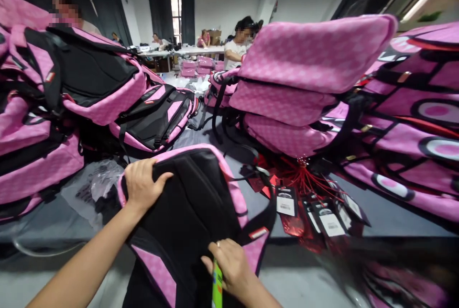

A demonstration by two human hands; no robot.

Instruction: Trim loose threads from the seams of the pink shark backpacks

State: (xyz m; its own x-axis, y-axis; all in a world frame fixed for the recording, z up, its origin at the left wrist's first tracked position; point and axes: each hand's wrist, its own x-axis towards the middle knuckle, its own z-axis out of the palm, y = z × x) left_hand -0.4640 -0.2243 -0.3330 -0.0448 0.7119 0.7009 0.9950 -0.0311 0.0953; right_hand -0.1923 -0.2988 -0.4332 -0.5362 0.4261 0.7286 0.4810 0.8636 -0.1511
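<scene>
A pink and black backpack (195, 203) lies back-side up on the grey table in front of me. My left hand (143, 183) grips its upper left edge, fingers curled over the rim. My right hand (231, 265) rests on the lower part of the backpack, closed on a thin green and yellow object (217, 289) that sticks down from the fist. A bunch of black hang tags on red strings (315, 203) lies just to the right of the backpack.
Piles of pink backpacks (308, 83) rise on the right and more (71, 88) on the left. Crumpled clear plastic (96, 183) lies at the left. People sit at white tables (201, 49) in the back of the room.
</scene>
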